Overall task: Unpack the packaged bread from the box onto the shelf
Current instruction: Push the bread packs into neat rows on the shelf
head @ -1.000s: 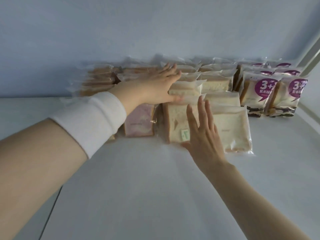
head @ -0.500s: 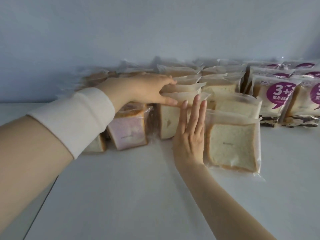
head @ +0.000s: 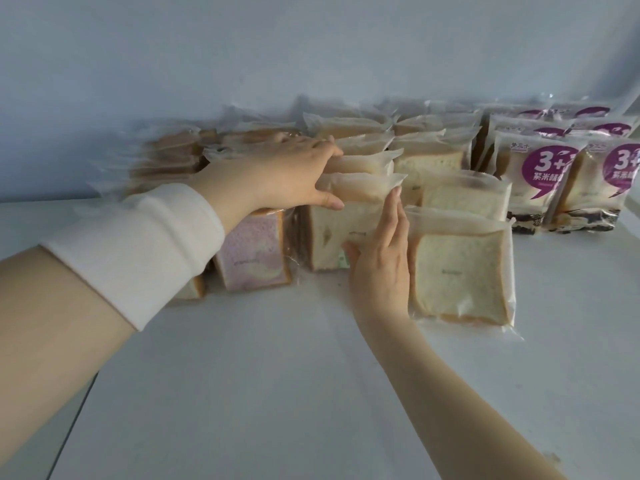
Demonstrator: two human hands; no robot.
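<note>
Several clear-wrapped bread packs stand in rows on the white shelf (head: pixel 277 393) against the back wall. My left hand (head: pixel 284 174) lies flat on the top edges of the middle row, thumb on the front white bread pack (head: pixel 332 237). Against that pack's right side stands my right hand (head: pixel 384 265), edge-on with fingers straight and together, between it and a second white bread pack (head: pixel 460 275) leaning to the right. A pink bread pack (head: pixel 249 254) stands below my left wrist. The box is not in view.
Purple-labelled bread packs (head: pixel 533 181) stand at the right end of the rows. Brown-crusted packs (head: pixel 169 157) fill the left end, partly behind my left arm. The shelf's left edge (head: pixel 76 417) runs down at lower left.
The front white packs went from lying flat to standing upright. My right hand turned edge-on between the two front packs. My left hand stayed on top of the row.
</note>
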